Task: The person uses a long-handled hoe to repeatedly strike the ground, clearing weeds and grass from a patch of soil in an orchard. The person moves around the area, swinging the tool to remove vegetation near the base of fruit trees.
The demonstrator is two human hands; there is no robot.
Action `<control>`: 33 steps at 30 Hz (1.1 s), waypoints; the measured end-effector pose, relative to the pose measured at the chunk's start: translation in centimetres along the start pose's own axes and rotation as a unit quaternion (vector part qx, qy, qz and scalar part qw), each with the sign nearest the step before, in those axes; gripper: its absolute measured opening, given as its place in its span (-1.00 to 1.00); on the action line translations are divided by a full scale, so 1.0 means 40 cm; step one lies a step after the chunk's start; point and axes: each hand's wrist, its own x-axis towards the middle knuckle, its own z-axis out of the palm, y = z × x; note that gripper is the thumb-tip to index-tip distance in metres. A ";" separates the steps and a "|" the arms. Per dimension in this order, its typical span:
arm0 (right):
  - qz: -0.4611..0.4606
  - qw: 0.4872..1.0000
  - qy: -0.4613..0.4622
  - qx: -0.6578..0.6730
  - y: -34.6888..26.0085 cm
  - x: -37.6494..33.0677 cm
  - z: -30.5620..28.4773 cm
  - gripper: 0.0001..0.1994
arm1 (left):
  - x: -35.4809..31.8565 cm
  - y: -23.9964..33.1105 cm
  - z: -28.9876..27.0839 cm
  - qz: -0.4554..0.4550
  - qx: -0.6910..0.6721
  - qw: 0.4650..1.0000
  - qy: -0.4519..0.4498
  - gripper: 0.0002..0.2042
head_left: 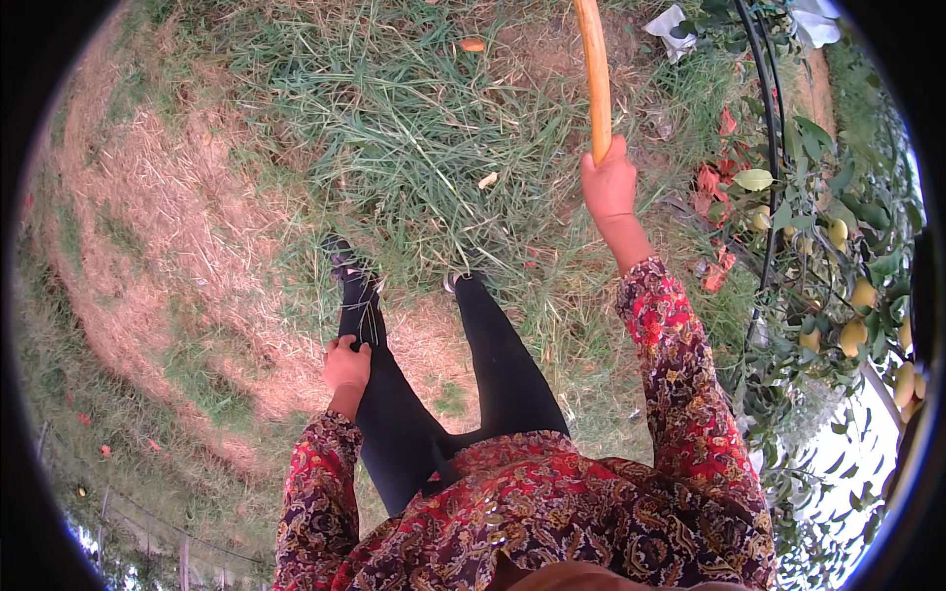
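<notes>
My right hand (609, 185) is raised ahead of me and closed around the lower end of a long orange wooden pole (594, 69) that runs up out of the top of the picture. My left hand (347, 364) hangs by my left thigh with the fingers curled in and nothing in it. Both sleeves are red with a dark floral pattern. My legs in black trousers stand on grass, the left foot (347, 268) forward.
A fruit tree (847, 295) with yellow-green fruit and red leaves fills the right side, with a thin black hose or wire (764, 118) curving past it. Dry straw-coloured ground (168, 227) lies to the left, green grass (424, 128) ahead, scraps of white litter (670, 25) at the top.
</notes>
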 end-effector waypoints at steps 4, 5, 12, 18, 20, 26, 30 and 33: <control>0.134 0.960 -0.218 -0.117 0.381 -0.368 0.081 -0.64 | -0.015 -0.017 0.015 0.010 0.012 1.000 0.004 -0.62; 0.214 0.895 -0.330 -0.209 0.482 -0.532 0.036 -0.67 | -0.011 -0.018 0.018 0.009 0.009 1.000 0.013 -0.63; 0.199 0.905 -0.319 -0.197 0.582 -0.815 -0.166 -0.73 | -0.009 -0.003 0.001 -0.014 -0.017 1.000 -0.012 -0.63; 0.028 0.986 -0.129 -0.104 0.342 -0.345 -0.052 -0.66 | 0.002 -0.007 0.002 -0.010 -0.002 1.000 0.001 -0.64; 0.006 0.992 -0.087 -0.086 0.211 -0.184 -0.046 -0.69 | 0.008 -0.007 0.005 -0.007 0.001 1.000 -0.010 -0.64; 0.149 0.947 -0.217 -0.185 0.543 -0.457 -0.034 -0.72 | -0.008 -0.011 0.010 -0.004 0.024 1.000 -0.002 -0.64; 0.369 0.761 -0.456 -0.279 0.752 -1.057 -0.311 -0.74 | -0.013 -0.015 0.007 -0.008 -0.003 1.000 0.000 -0.64; 0.374 0.657 -0.607 -0.246 0.740 -1.233 -0.460 -0.67 | -0.012 0.007 0.000 -0.018 -0.003 1.000 -0.007 -0.65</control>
